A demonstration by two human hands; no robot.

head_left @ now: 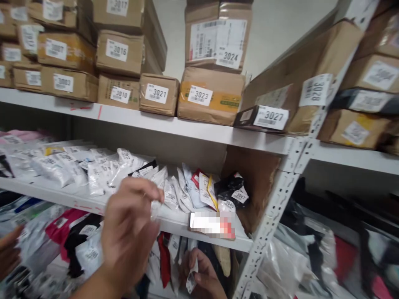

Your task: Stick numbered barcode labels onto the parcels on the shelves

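My left hand (129, 228) is raised in front of the middle shelf, blurred by motion. Its fingers are curled together, with a faint, pale, see-through bit at the fingertips that I cannot make out. Lower down, my right hand (204, 274) pinches a small white printed label (191, 277) between thumb and fingers, below the middle shelf's edge. Behind my left hand, white numbered packets (171, 195) stand in a row. A black packet (232, 187) marked 3047 sits at the row's right end.
Numbered cardboard boxes (210, 93) fill the upper shelf (174, 124). A perforated white post (277, 199) rises at the right. Bagged garments lie below, including a pink one (64, 226). Another person's hand (9, 253) shows at the left edge. A blurred-out sign (212, 225) hangs on the shelf edge.
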